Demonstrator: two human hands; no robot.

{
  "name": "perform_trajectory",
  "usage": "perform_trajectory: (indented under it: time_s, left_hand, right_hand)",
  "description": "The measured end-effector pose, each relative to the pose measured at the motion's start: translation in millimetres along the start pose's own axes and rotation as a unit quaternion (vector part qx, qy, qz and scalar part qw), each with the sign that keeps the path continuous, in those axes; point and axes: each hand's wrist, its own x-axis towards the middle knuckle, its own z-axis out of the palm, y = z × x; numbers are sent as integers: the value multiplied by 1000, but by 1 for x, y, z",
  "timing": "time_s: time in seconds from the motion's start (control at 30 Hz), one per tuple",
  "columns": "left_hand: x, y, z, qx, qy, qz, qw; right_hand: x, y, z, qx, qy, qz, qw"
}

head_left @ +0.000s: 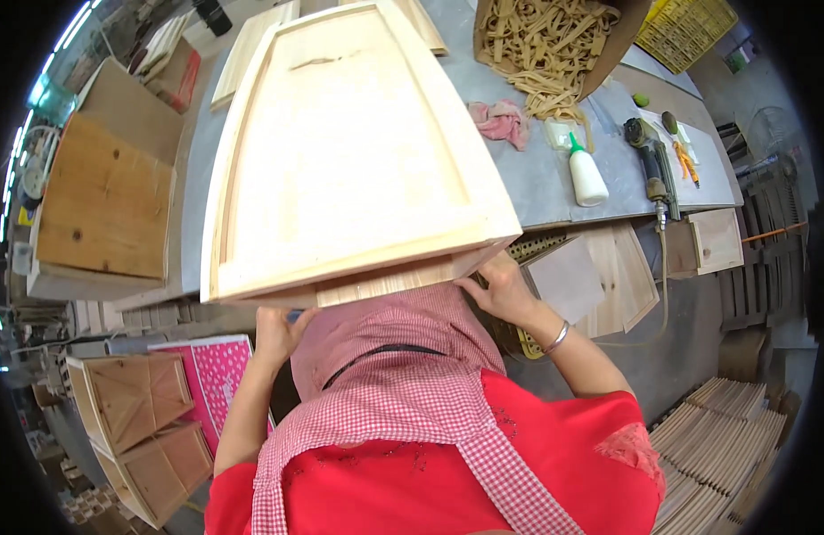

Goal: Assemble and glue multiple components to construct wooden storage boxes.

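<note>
A large pale wooden box [358, 169] with a raised frame round its upper panel lies on the grey worktable [537, 192], and its near end juts over the edge toward me. At its near left corner my left hand [282, 334] is closed on the lower edge, fingers partly hidden under the wood. A small bit of blue shows beside that thumb. My right hand [504, 290] grips the near right corner, thumb below and fingers hidden against the side. The near end shows a recess under the panel's rim. A dark knot streak marks the panel's far part.
To the right lie a pink cloth [501, 123], a white glue bottle [587, 176] with a green tip, and an air nail gun [652, 165] on a hose. A carton [621, 45] spills tan strips. Wooden boxes [131, 401] are stacked at left, slats [719, 446] at lower right.
</note>
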Motion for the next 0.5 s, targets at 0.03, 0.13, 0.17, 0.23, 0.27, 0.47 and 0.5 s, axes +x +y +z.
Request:
perform_trajectory:
  time_s: [0.03, 0.13, 0.17, 0.23, 0.27, 0.47, 0.5]
  left_hand:
    - [0, 1, 0, -33, 4, -29, 999]
    - [-2, 6, -2, 9, 2, -38, 999]
    - [-4, 4, 0, 3, -10, -56, 998]
    - [-4, 9, -3, 20, -18, -56, 998]
    - [-4, 9, -1, -24, -28, -79, 996]
    - [-30, 2, 11, -77, 6, -129, 989]
    - [-42, -4, 11, -80, 12, -164, 983]
  right_hand:
    - [3, -2, -5, 11, -11, 5, 1000]
    - [19, 10, -28, 61, -151, 72, 984]
    - [35, 11, -46, 56, -214, 108, 969]
    - [65, 44, -71, 130, -255, 161, 945]
    - [84, 60, -82, 12, -139, 106, 985]
    - [198, 237, -117, -293, 166, 87, 938]
    - [211, 249, -116, -357, 143, 139, 913]
